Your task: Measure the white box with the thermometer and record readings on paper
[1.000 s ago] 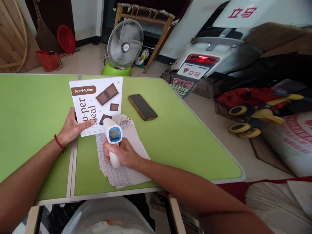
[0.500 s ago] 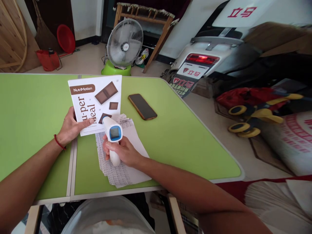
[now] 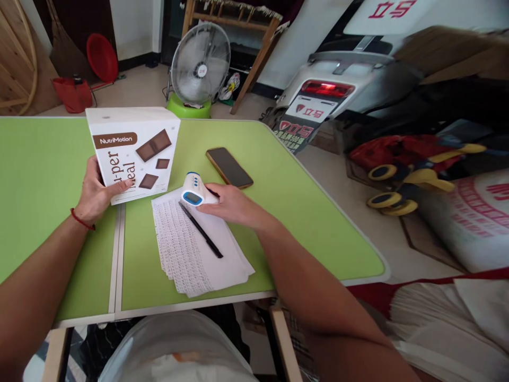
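My left hand (image 3: 95, 193) grips the lower left of a white box (image 3: 159, 178) printed "NutriMotion" with pictures of chocolate; the thumb lies across its front. In my right hand (image 3: 234, 204) is a white and blue infrared thermometer (image 3: 194, 185), tipped on its side, its small screen facing me. It is over the top of a stack of handwritten paper sheets (image 3: 183, 252). A black pen (image 3: 202, 233) lies slantwise on the sheets, just below the thermometer. Behind my right hand, a smartphone (image 3: 229, 167) in a yellowish case rests on the table.
The green table (image 3: 302, 233) has a pale edge and a seam (image 3: 118, 260) left of the papers. Beyond it stand a fan (image 3: 201, 63) on a green stool and a white scooter (image 3: 326, 90). A toy with yellow wheels (image 3: 401, 185) is at the right.
The thermometer has moved right, away from the box, and turned onto its side in my right hand. The box has shifted left and tilted, showing its top. The pen has come into view.
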### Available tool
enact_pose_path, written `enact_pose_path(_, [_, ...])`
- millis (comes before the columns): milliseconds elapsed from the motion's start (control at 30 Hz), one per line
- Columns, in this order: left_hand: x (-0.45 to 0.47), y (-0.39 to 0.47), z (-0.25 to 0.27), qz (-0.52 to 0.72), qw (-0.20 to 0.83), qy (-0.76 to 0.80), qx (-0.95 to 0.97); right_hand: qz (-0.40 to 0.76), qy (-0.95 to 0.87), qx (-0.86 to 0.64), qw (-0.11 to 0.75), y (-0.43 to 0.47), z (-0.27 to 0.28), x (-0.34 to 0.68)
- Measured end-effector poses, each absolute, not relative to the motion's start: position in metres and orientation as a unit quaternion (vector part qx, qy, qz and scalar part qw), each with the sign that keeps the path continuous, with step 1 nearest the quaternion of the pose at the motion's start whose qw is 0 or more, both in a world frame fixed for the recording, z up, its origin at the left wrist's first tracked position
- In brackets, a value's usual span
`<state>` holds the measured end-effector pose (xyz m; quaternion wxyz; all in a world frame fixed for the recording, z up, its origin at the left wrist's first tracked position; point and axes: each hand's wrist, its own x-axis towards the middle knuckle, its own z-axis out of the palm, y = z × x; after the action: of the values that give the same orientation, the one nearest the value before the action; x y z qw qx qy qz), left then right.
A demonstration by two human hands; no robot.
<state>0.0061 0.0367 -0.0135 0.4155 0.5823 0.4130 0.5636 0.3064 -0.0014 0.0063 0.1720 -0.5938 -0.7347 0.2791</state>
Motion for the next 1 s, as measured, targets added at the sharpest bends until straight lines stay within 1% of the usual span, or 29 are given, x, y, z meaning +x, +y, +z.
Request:
enact_pose_path(67, [0.003, 0.039, -0.013, 0.572, 0.416, 0.402, 0.581, 0.224, -0.744, -0.618, 0.123, 0.003, 0.002, 0.309])
enact_pose_path(133, [0.002, 0.04, -0.013, 0.572, 0.424, 0.403, 0.575, 0.189, -0.756, -0.619, 0.103, 0.005, -0.002, 0.31])
enact_pose_path(233, [0.002, 0.039, -0.011, 0.568, 0.418, 0.404, 0.583, 0.163, -0.767, -0.613, 0.091, 0.008, -0.008, 0.313])
enact_pose_path(433, [0.006, 0.034, -0.007, 0.559, 0.356, 0.389, 0.64, 0.155, -0.785, -0.596, 0.071, 0.011, -0.012, 0.32])
enact_pose_path(500, [0.006, 0.034, -0.006, 0.57, 0.325, 0.388, 0.647, 0.12, -0.794, -0.589, 0.088, 0.008, -0.01, 0.32])
enact_pose_path(600, [0.004, 0.037, -0.008, 0.588, 0.231, 0.365, 0.684, 0.054, -0.803, -0.567, 0.174, -0.003, -0.005, 0.313])
enact_pose_path(633, [0.003, 0.039, -0.01, 0.595, 0.178, 0.353, 0.7, 0.058, -0.804, -0.558, 0.194, -0.009, -0.003, 0.31])
enact_pose_path(667, [0.002, 0.04, -0.011, 0.599, 0.117, 0.347, 0.712, 0.081, -0.806, -0.554, 0.193, -0.014, -0.001, 0.305])
enact_pose_path(733, [0.0, 0.04, -0.011, 0.599, -0.027, 0.348, 0.721, 0.131, -0.819, -0.546, 0.123, -0.024, 0.002, 0.296])
enact_pose_path(800, [0.001, 0.037, -0.009, 0.588, -0.156, 0.333, 0.721, 0.126, -0.833, -0.534, 0.066, -0.031, 0.002, 0.288])
enact_pose_path(833, [0.003, 0.035, -0.007, 0.581, -0.202, 0.316, 0.722, 0.12, -0.84, -0.527, 0.052, -0.032, 0.0, 0.285])
enact_pose_path(900, [0.008, 0.028, -0.002, 0.573, -0.249, 0.29, 0.725, 0.118, -0.848, -0.512, 0.062, -0.032, -0.004, 0.282])
enact_pose_path(933, [0.013, 0.023, 0.001, 0.565, -0.258, 0.285, 0.73, 0.128, -0.851, -0.502, 0.088, -0.031, -0.008, 0.282])
enact_pose_path(1000, [0.023, 0.014, 0.004, 0.553, -0.267, 0.266, 0.743, 0.168, -0.845, -0.477, 0.175, -0.027, -0.015, 0.284])
